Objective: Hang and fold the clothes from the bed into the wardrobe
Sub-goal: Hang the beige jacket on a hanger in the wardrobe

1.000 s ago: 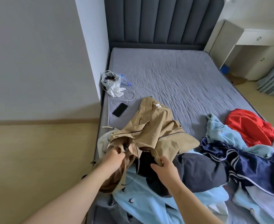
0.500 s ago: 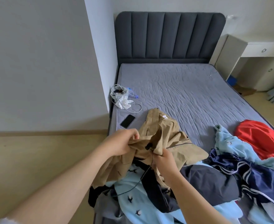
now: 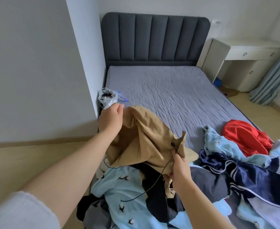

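Bed [image 3: 169,90]: more of the mattress and the dark headboard [image 3: 152,38] was in view than half a second before. The clothes pile sat at the near end, unmoved: light-blue bird-print garment [image 3: 119,187], navy striped garment [image 3: 245,172], red garment [image 3: 245,138].

Tan jacket [image 3: 141,138]: earlier it lay bunched low on the pile with its far part on the mattress. Now most of it was lifted clear, hanging between both hands above the near-left part of the bed, and only its lower folds touched the pile. The fabric was crumpled and draped in a loose diagonal, upper left to lower right. It now hid the phone seen earlier on the mattress.

Left hand [image 3: 110,119]: had risen up and left, fingers curled round the jacket's top edge, just in front of the white bag [image 3: 106,97].

Right hand [image 3: 181,169]: lower, fingers closed on the jacket's lower fabric.

Drawcord [image 3: 154,180]: black-and-white braid ran from a dark toggle past the right fingers, its end trailing onto the light-blue garment.
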Available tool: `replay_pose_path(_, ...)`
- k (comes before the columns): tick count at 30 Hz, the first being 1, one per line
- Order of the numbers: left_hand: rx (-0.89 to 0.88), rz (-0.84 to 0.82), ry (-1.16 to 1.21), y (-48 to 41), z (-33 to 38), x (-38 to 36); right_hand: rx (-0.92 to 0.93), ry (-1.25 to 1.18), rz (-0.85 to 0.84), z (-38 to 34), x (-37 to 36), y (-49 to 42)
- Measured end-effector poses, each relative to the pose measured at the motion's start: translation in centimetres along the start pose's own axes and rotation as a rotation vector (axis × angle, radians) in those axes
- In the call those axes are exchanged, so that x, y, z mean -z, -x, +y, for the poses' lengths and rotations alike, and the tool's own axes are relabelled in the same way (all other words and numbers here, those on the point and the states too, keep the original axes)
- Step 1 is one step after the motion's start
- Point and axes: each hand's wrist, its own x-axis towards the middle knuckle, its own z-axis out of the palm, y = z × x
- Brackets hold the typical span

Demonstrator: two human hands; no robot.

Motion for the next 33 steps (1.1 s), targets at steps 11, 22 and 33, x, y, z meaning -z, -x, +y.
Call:
replay_pose_path(11,-0.178,-0.988,-0.104,6.4,-3.6,-9.7,-0.225,-0.224,0.241,1.7,4.4,-2.9)
replay_pose_path(22,-0.112,-0.635,-0.336,8.2,-7.5,-12.3,0.409,0.752,0.301,5.3,4.3,-2.9)
replay_pose_path(33,-0.600,-0.403,-0.356,7.4,-5.3,-10.8,0.688,1.481,-0.062,4.4,2.3,-4.1)
